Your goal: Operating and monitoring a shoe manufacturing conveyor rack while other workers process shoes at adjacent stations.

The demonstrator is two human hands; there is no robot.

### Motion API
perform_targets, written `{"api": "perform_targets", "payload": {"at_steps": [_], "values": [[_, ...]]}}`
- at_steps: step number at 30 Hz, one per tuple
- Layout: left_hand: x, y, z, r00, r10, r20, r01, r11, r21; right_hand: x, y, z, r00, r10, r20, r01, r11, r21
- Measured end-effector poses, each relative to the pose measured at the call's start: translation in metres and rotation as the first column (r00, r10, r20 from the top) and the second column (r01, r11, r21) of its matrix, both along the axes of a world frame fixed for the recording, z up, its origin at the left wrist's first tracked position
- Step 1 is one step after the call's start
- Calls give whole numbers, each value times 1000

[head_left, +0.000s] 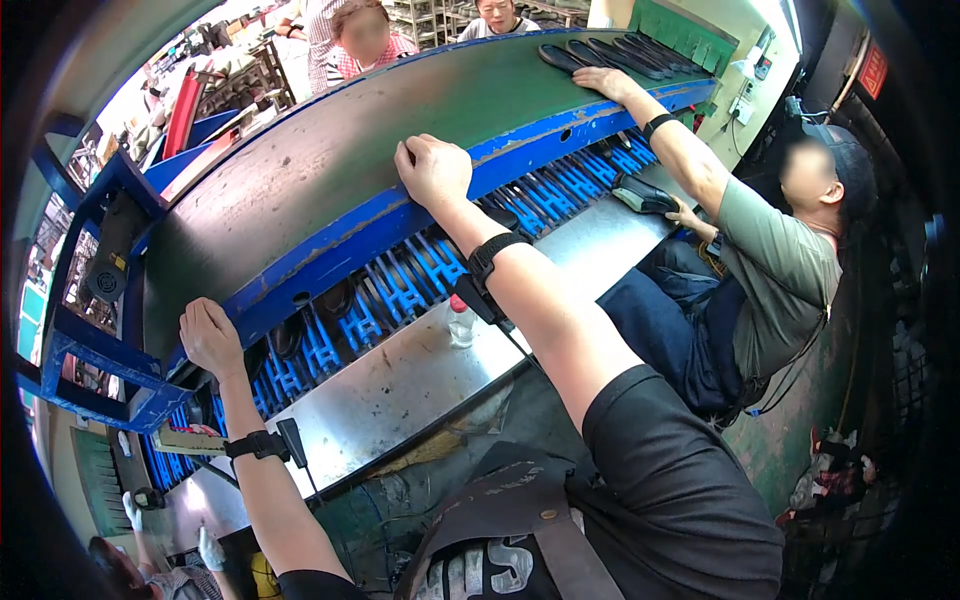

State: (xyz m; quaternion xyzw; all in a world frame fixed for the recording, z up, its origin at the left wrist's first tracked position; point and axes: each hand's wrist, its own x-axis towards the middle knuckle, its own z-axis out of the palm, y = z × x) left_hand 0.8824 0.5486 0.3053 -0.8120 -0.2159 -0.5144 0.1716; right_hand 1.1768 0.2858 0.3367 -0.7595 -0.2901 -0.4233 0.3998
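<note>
My left hand [211, 338] rests with curled fingers at the near edge of a long conveyor, close to its left end. Farther right, my right hand [437, 172] makes a loose fist over the blue side rail [365, 222]. Nothing shows in either hand. Between and beyond them runs the dark green belt [300, 160]. Below the rail sits a row of blue metal racks [385, 290] with dark pieces among them. A small clear bottle with a red cap [461, 325] stands on the metal shelf [400, 375] under my right forearm.
A co-worker [770, 270] sits at the right, one hand on black soles [610, 55] on the belt, the other at a dark shoe [643, 196]. Two people are across the belt. A blue frame with a motor [108, 262] stands left. Gloved hands [211, 548] show lower left.
</note>
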Motion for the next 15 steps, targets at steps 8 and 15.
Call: {"api": "perform_targets", "payload": {"at_steps": [8,15], "values": [[-2,0,0,999,17,-27,-18,999,-35,0,0,1,1000,-9,-28,8,999,-31],[-1,-1,1,1000,-12,12,12,1000,3,-1,-1,0,999,-11,-38,10,999,-34]]}}
